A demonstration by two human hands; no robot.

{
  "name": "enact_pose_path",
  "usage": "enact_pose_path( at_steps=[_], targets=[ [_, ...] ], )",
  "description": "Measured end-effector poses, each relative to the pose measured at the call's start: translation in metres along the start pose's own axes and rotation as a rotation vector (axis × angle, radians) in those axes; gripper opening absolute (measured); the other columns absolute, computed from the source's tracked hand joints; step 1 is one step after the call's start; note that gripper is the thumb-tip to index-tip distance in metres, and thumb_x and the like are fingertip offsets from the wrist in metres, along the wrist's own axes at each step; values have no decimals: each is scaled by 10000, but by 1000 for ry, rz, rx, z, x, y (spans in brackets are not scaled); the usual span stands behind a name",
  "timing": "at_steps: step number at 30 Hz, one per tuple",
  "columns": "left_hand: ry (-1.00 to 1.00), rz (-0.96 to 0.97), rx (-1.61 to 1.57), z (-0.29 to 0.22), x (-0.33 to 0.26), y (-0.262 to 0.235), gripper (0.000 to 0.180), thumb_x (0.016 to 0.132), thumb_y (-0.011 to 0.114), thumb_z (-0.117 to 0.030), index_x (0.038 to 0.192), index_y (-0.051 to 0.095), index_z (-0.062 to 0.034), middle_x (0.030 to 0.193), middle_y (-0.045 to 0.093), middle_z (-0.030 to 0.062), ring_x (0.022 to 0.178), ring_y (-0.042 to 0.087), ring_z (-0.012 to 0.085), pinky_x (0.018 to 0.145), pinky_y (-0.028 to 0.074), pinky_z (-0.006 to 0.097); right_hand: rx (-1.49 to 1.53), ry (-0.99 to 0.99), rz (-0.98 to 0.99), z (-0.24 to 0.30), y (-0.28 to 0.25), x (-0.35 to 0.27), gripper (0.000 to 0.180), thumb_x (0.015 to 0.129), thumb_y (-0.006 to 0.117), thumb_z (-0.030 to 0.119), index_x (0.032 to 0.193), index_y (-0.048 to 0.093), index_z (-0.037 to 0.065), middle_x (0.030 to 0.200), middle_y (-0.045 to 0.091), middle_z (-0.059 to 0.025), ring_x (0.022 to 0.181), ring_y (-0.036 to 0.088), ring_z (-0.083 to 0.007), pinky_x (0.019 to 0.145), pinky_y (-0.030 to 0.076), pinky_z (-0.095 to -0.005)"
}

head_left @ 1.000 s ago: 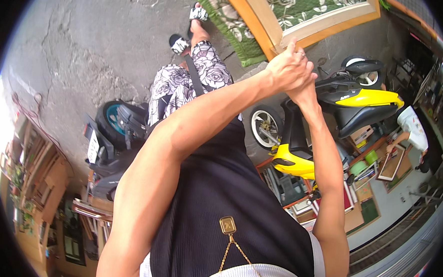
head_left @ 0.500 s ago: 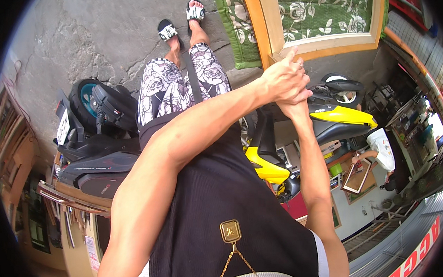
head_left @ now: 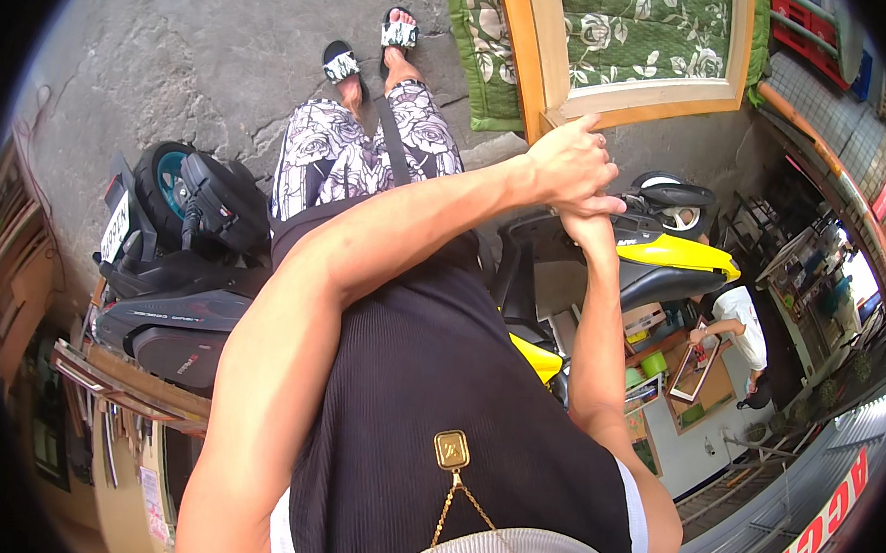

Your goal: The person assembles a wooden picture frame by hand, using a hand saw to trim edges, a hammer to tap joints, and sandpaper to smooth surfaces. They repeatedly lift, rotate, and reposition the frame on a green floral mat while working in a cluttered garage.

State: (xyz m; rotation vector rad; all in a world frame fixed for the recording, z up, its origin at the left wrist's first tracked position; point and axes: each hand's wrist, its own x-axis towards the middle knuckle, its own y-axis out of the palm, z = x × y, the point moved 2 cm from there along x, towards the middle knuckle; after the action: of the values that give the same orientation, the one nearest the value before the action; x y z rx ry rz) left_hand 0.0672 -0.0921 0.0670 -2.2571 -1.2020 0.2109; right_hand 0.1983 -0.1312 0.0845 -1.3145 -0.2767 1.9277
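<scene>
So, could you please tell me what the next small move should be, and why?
I'd probably loosen the bare left hand from the bare right hand under it: they look clasped, so neither seems free to handle the rectangular orange-and-pale wooden frame just beyond them, over green floral quilted cloth.

Cracked grey concrete floor (head_left: 225,45) — a dark motorcycle (head_left: 181,308) with a teal-rimmed wheel (head_left: 152,173) at left; at right, a yellow-and-black scooter (head_left: 680,254) — beyond it, a white-shirted person (head_left: 743,327).
</scene>
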Motion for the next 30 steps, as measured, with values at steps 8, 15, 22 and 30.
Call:
enact_pose_path(
  at_steps=[8, 15, 22, 30],
  targets=[
    [132, -608, -210, 0, -21, -25, 371, 841, 647, -435, 869, 658, -66, 849, 630, 93, 870, 597, 275, 884, 432, 418, 38, -117, -142, -9, 6, -6, 383, 853, 669, 195, 1163, 553, 2, 1053, 628, -176, 964, 601, -252, 842, 469, -382],
    [-149, -150, 380, 60, -91, -24, 619, 895, 555, -464, 1344, 455, -50, 1413, 405, 137, 1348, 330, 273, 1119, 238, 438, 591, 226, -171, -18, 6, -72, 345, 853, 693, 146, 1114, 579, -48, 971, 640, -59, 850, 627, -142, 777, 482, -270],
    [36, 498, 130, 37, -78, 7, 758, 886, 545, -493, 1455, 316, -46, 1531, 283, 132, 1447, 191, 248, 1196, 94, 412, 931, 212, -258, 0, 7, -85, 268, 891, 638, 113, 1110, 567, -24, 1023, 604, -52, 880, 583, -123, 836, 465, -281],
    [146, 147, 174, 31, -58, 10, 608, 796, 656, -436, 1296, 532, -112, 1333, 514, 196, 1121, 575, 379, 1032, 416, 455, 725, 135, -319, 14, -38, -62, 185, 907, 632, 168, 993, 592, 9, 885, 574, 12, 788, 503, -76, 744, 404, -241]
  ],
)
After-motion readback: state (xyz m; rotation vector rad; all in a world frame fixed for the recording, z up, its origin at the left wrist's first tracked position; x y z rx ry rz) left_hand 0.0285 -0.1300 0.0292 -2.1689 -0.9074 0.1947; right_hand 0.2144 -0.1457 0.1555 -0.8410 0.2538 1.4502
